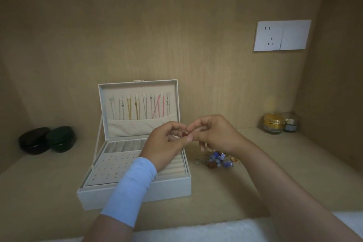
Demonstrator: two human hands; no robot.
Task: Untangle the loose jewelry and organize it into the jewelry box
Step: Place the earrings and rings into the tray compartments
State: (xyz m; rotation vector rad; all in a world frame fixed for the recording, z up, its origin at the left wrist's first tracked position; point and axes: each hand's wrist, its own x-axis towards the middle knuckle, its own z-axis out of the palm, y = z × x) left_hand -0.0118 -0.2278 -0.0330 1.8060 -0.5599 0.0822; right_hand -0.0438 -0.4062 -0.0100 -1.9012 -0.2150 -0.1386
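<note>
Two hands are meeting over the right rear part of the open jewelry box (137,194): the left hand (167,142), wearing a pale blue sleeve (131,188), and the right hand (215,133) are each closing a fingertip grip on one small red piece (184,134) between them. Loose beaded jewelry (218,160) is lying tangled on the desk (235,192) just right of the box, and necklaces (137,107) are hanging in its upright lid.
</note>
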